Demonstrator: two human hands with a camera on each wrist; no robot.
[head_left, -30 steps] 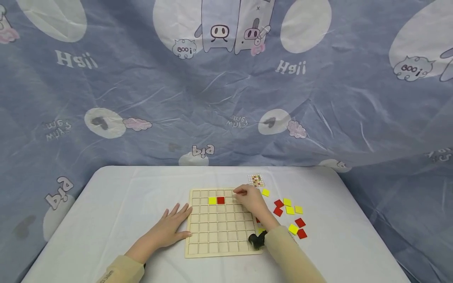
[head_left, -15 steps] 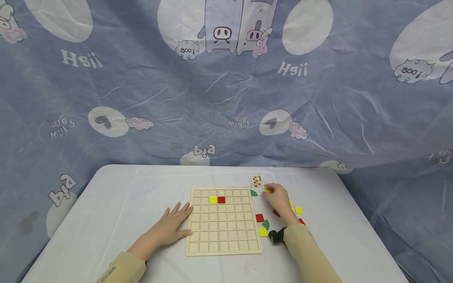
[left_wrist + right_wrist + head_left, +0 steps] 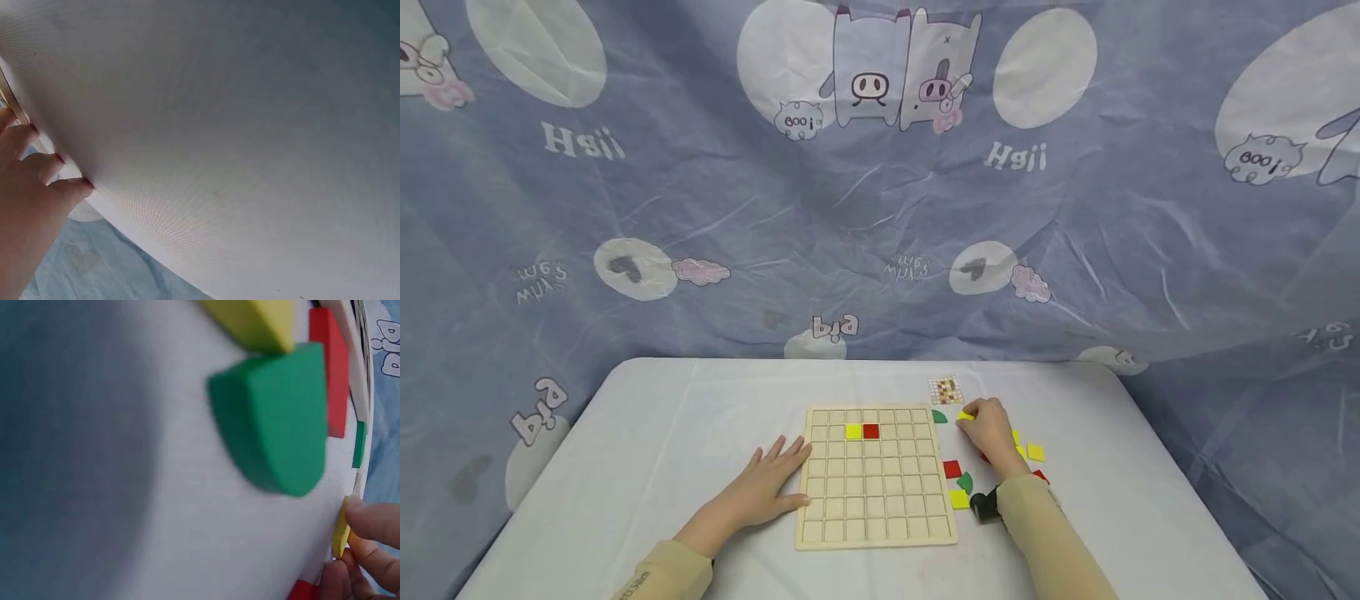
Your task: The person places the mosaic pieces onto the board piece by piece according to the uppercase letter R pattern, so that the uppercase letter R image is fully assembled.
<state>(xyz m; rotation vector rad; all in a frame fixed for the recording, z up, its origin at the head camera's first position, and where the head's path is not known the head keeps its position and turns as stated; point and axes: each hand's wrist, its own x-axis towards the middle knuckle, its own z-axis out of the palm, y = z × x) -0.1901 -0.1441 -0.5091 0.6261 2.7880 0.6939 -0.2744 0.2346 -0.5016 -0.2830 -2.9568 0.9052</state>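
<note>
A pale wooden grid board point(image 3: 856, 486) lies on the white table, with a yellow square tile point(image 3: 853, 432) and a red square tile point(image 3: 871, 431) side by side in its second row from the far edge. My left hand point(image 3: 763, 486) is spread flat, fingertips and thumb at the board's left edge; the left wrist view also shows its fingers point(image 3: 40, 164). Right of the board, my right hand point(image 3: 990, 429) pinches another yellow tile point(image 3: 341, 531) between thumb and fingers. A small patterned card point(image 3: 945, 390) lies just beyond that hand.
Green rounded pieces point(image 3: 940, 417), a red tile point(image 3: 952, 469) and a yellow tile point(image 3: 959, 499) lie along the board's right side. More yellow tiles point(image 3: 1036, 452) and red ones are partly hidden behind my right arm. A patterned cloth point(image 3: 850, 208) hangs behind the table.
My right hand has moved from the board's far right corner rightward to the loose yellow tile and now pinches it. The left hand stays at the board's edge.
</note>
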